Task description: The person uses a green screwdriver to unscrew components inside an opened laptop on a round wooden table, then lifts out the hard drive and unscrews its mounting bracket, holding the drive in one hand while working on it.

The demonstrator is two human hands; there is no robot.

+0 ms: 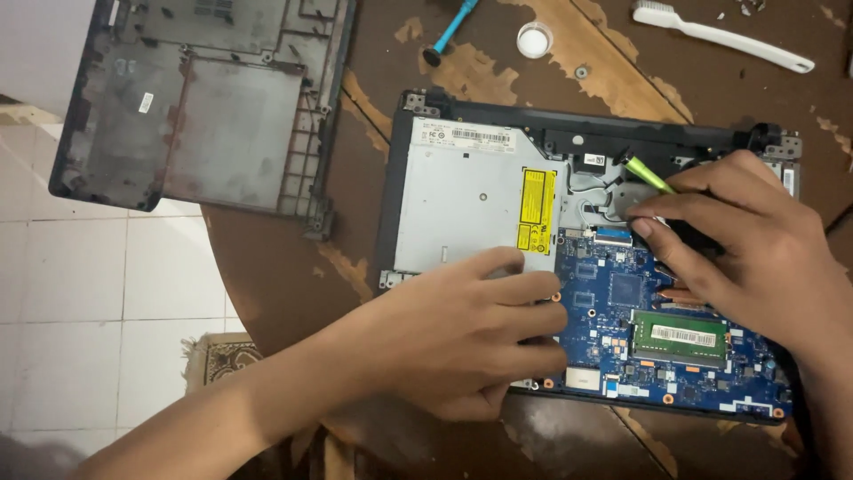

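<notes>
Opened black laptop chassis (462, 111) on the worn brown wooden worktop (293, 276). The right hand (755, 240), fingers clamped on a slim yellow-green tool (649, 174), angles its long axis up-left toward the fan area beside the blue circuit board (622, 320). The left hand (462, 333), holding nothing, rests flat on the silver optical drive (462, 204), farther from the tool tip.

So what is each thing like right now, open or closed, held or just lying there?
Black opened laptop: cover off, blue circuit board bare.
Silver metal disc drive: seated in the laptop.
Green memory stick: in its slot.
Dark plastic bottom cover: removed, lying apart.
Yellow-green tool: held by right hand.
Left hand: pressing on the laptop.
White toothbrush: lying untouched.
</notes>
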